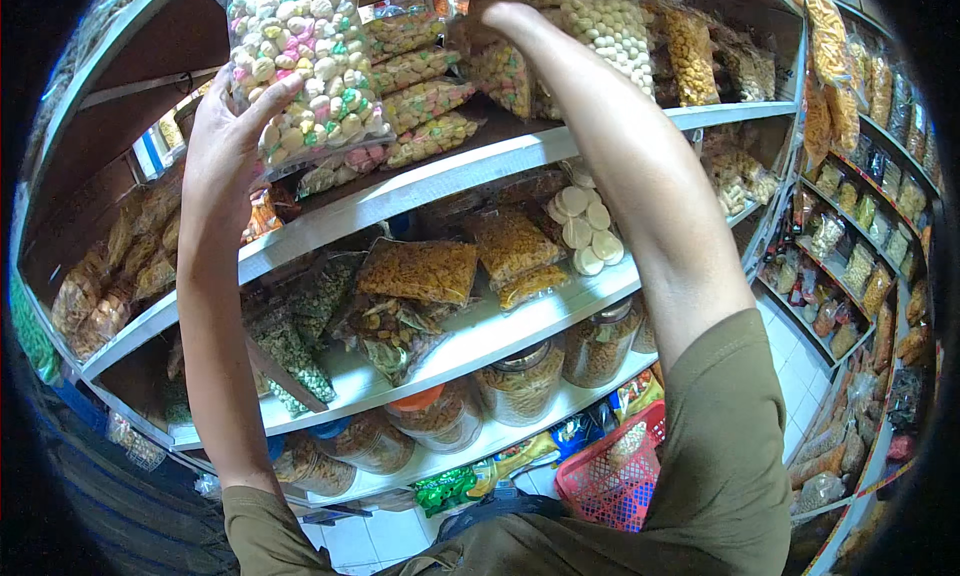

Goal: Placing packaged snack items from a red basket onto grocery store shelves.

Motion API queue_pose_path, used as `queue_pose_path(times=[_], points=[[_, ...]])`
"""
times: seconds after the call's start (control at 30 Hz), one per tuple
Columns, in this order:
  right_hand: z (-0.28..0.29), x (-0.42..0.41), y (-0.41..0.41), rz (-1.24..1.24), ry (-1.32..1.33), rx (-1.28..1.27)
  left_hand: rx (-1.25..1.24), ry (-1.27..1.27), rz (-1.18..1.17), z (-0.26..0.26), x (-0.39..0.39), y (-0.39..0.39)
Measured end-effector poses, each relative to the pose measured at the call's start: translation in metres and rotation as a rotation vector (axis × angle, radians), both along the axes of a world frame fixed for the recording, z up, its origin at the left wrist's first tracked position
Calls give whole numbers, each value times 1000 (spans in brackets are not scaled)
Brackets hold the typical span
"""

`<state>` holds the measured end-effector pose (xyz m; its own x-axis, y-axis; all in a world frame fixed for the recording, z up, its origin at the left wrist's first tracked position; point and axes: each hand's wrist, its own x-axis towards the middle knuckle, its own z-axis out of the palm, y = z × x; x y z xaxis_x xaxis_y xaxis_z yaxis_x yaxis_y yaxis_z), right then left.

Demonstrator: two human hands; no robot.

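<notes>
My left hand [225, 122] grips the side of a large clear plastic bag [319, 73] of round white, pink, green and yellow snacks, its thumb across the front. The bag is in front of the upper shelf [420, 167]. Behind it lies a stack of smaller bags [424, 100] of similar coloured snacks. My right forearm [592, 96] reaches up over that shelf; the hand at its end is lost in shadow among the bags, so its grip is hidden. Close to it are another bag of coloured snacks [506, 81] and a bag of pale round balls [611, 32].
Below, the middle shelf [480, 343] holds bags of brown snacks [416, 270] and pale discs [585, 227]. Lidded jars [439, 418] line the lower shelf. A red plastic basket [600, 478] is near my body. Racks of bagged goods [859, 265] stand at right.
</notes>
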<state>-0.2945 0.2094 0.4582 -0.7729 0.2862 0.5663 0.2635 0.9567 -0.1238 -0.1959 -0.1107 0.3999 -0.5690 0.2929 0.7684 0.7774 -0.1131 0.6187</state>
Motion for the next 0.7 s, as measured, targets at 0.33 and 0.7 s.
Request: queue_pose_path(times=[0.33, 0.7], points=[[-10, -30, -3, 30, -189, 324, -53, -4, 21, -1, 5, 6], [-8, -36, 25, 186, -307, -3, -43, -3, -65, -8, -6, 9]])
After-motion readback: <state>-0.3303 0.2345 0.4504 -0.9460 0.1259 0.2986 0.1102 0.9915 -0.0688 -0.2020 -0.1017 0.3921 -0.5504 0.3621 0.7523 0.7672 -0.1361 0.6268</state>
